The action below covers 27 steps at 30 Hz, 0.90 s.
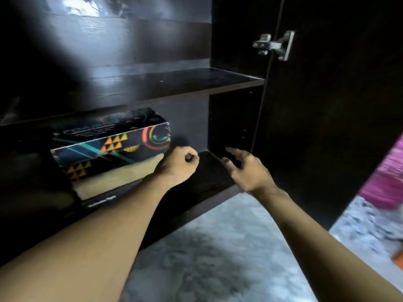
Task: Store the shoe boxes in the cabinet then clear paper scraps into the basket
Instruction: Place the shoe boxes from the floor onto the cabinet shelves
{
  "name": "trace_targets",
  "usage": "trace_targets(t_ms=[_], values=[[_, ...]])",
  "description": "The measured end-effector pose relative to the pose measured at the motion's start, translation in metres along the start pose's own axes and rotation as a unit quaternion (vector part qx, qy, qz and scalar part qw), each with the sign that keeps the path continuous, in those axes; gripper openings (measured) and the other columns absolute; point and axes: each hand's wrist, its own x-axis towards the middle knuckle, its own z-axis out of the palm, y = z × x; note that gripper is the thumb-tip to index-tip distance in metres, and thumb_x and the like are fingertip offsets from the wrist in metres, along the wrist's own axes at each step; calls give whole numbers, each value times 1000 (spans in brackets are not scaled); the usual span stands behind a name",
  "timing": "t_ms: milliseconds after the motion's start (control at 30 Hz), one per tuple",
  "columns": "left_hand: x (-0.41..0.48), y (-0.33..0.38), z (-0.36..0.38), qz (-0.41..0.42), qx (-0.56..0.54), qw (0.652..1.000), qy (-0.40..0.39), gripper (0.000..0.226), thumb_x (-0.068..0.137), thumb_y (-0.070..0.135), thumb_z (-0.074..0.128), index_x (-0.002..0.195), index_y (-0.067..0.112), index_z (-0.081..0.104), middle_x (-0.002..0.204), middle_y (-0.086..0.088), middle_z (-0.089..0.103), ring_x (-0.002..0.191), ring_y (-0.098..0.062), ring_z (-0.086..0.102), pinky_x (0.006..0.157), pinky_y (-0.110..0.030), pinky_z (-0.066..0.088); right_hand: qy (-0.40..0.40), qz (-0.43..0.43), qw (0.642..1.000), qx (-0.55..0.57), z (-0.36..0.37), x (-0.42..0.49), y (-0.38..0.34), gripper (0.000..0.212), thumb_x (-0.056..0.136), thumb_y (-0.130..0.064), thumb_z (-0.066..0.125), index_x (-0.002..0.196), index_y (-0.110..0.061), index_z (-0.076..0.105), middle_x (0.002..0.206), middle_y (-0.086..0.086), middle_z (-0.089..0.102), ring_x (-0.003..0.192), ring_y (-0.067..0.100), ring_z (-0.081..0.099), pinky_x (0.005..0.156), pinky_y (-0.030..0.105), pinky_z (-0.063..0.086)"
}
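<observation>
Head view: our left hand (178,165), fist clenched, seemingly empty, touches the shoe box (111,149) right end; long axis left-right. Right hand (244,168) released, farther right.

The cabinet (152,83) is dark glossy wood-look board, its hinge (273,45) bright metal. The shoe box (109,147) is printed cardboard, and the floor (218,247) is mottled grey stone.
</observation>
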Motion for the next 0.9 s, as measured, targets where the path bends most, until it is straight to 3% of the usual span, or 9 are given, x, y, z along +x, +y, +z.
trace_targets(t_ms=[133, 200, 367, 500, 600, 767, 900], values=[[-5, 45, 64, 60, -42, 994, -76, 11, 79, 29, 58, 80, 29, 69, 86, -1, 73, 85, -20, 69, 82, -40, 56, 58, 52, 997, -18, -40, -47, 48, 44, 97, -47, 52, 138, -32, 52, 138, -3, 58, 122, 19, 57, 95, 35, 50], [-11, 65, 96, 91, -53, 988, -114, 12, 87, 19, 60, 87, 20, 72, 90, -3, 73, 87, -19, 68, 83, -38, 56, 94, 98, 990, -25, -56, -70, 72, 43, 97, -45, 52, 137, -30, 54, 138, -3, 58, 124, 19, 56, 99, 36, 48], [-42, 131, 158, 168, -121, 961, -186, 16, 92, 6, 57, 96, 4, 72, 94, -11, 71, 87, -17, 63, 72, -12, 45, 163, 201, 965, -48, -98, -142, 117, 40, 97, -40, 54, 134, -28, 57, 135, -2, 60, 123, 17, 57, 102, 39, 46], [-74, 180, 202, 219, -156, 933, -240, 15, 93, 17, 59, 96, 18, 73, 92, 3, 71, 87, -9, 63, 82, -25, 53, 203, 254, 941, -92, -133, -212, 141, 39, 97, -42, 52, 133, -29, 58, 134, -3, 61, 122, 17, 58, 97, 37, 49], [-112, 221, 232, 230, -158, 916, -289, 14, 91, 19, 61, 96, 20, 74, 96, 2, 71, 89, -13, 64, 80, -25, 50, 248, 290, 919, -96, -159, -270, 155, 35, 96, -38, 54, 129, -29, 61, 131, -3, 63, 121, 17, 58, 96, 35, 48], [-188, 288, 293, 278, -112, 857, -419, 13, 94, 22, 60, 101, 17, 69, 98, 1, 66, 91, -14, 59, 71, -20, 42, 335, 348, 867, -119, -210, -367, 176, 30, 96, -32, 53, 124, -29, 63, 123, -6, 65, 112, 14, 61, 90, 33, 50], [-259, 345, 342, 233, -123, 838, -478, 20, 97, 27, 57, 113, 18, 65, 102, 0, 60, 85, -12, 57, 66, -21, 42, 416, 397, 805, -147, -252, -438, 205, 29, 92, -30, 52, 117, -24, 68, 118, -1, 66, 108, 20, 62, 88, 36, 50]])
